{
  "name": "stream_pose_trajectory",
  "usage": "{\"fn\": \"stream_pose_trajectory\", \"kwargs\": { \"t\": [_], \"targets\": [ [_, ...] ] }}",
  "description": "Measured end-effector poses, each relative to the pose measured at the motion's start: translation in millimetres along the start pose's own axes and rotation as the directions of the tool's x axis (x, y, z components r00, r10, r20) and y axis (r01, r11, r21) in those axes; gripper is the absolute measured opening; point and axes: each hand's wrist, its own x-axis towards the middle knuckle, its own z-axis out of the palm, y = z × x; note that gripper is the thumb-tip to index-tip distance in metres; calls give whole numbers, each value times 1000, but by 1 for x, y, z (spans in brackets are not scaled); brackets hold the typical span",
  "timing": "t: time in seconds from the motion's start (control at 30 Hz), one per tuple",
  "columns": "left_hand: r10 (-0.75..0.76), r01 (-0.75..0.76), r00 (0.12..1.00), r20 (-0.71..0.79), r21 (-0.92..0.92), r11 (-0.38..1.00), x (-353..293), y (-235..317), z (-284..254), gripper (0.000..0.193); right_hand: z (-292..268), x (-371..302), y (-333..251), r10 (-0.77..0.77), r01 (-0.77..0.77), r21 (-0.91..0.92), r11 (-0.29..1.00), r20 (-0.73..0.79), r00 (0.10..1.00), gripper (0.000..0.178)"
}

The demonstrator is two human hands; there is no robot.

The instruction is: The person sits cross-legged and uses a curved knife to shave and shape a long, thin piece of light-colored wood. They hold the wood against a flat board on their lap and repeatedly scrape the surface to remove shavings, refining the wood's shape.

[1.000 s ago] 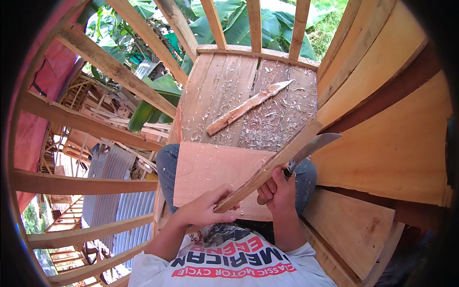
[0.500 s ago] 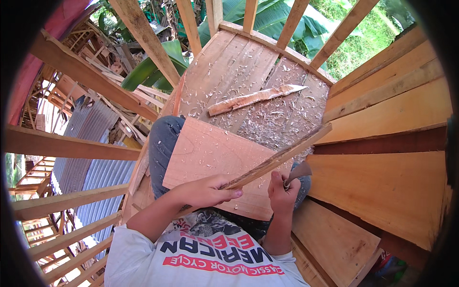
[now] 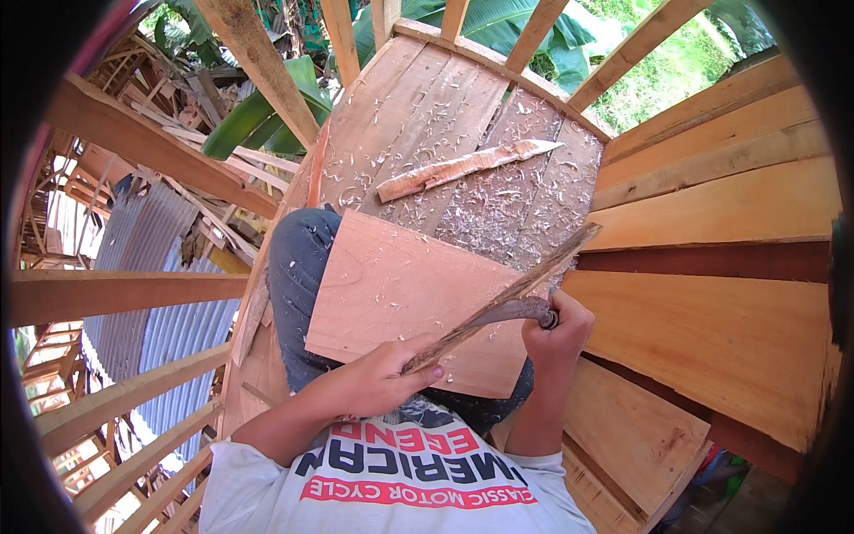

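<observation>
My left hand [image 3: 390, 372] is wrapped round the near end of a narrow wooden strip [image 3: 563, 255], which slants up to the right with a dark, rough face showing. My closed right hand [image 3: 558, 334] grips a knife with a curved metal blade [image 3: 519, 310]. The blade lies against the middle of the strip; its handle is mostly hidden in my fist. Beneath both hands, a flat reddish board [image 3: 391, 285] rests across my lap. Beyond it on the planks lies a carved piece of wood [image 3: 467, 171] with a pointed right end.
Curled shavings [image 3: 498, 209] cover much of the plank floor [image 3: 405, 89]. Upright wooden bars [image 3: 258, 71] fence the far and left sides. Wide planks [image 3: 703, 347] line the right side. Corrugated metal sheets [image 3: 147, 267] lie beyond the bars at left.
The knife blade has swung from the right of the strip onto its middle. My right hand has moved up and right, and the strip's far end has shifted slightly left.
</observation>
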Motion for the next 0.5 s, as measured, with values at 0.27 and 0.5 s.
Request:
{"fn": "stream_pose_trajectory", "kwargs": {
  "t": [0.27,0.5],
  "targets": [
    [20,-17,999,39,-71,997,-15,-25,-5,35,18,22,56,411,-320,338,885,-245,878,32],
    [-175,141,984,-33,-456,878,-40,-52,-40,21,-5,23,-4,301,-308,212,927,64,951,32]
  ]
}}
